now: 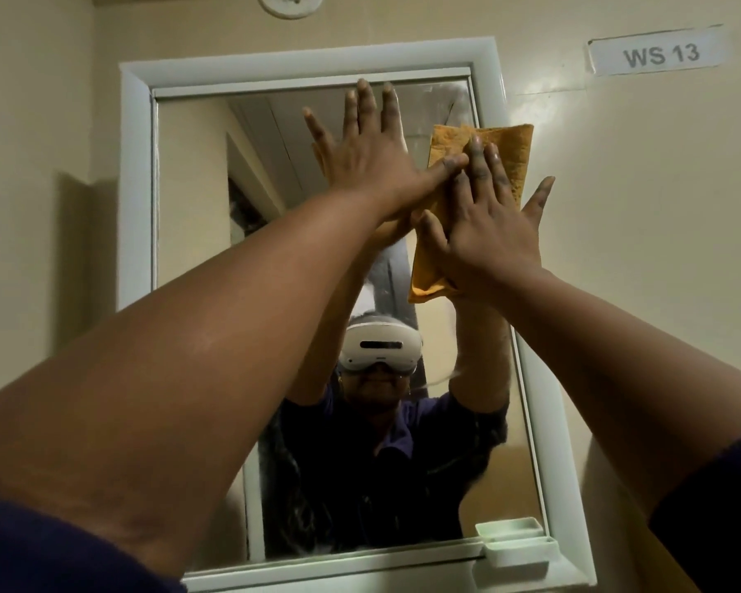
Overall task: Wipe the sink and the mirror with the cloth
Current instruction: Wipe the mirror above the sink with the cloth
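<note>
A mirror [197, 293] in a white frame [135, 207] hangs on the cream wall straight ahead. An orange cloth [512, 151] lies flat against its upper right part, overlapping the frame's right side. My right hand [488, 224] presses the cloth to the glass with straight, spread fingers. My left hand [377, 151] lies flat on the glass just left of the cloth, fingers straight, its thumb touching the cloth's edge. Both arms reach up. The sink is out of view.
A small white holder [520, 549] sits on the frame's lower right corner. A label reading WS 13 [659, 53] is stuck on the wall at the upper right. A round white fitting [292, 4] sits above the mirror. The glass reflects a person wearing a headset.
</note>
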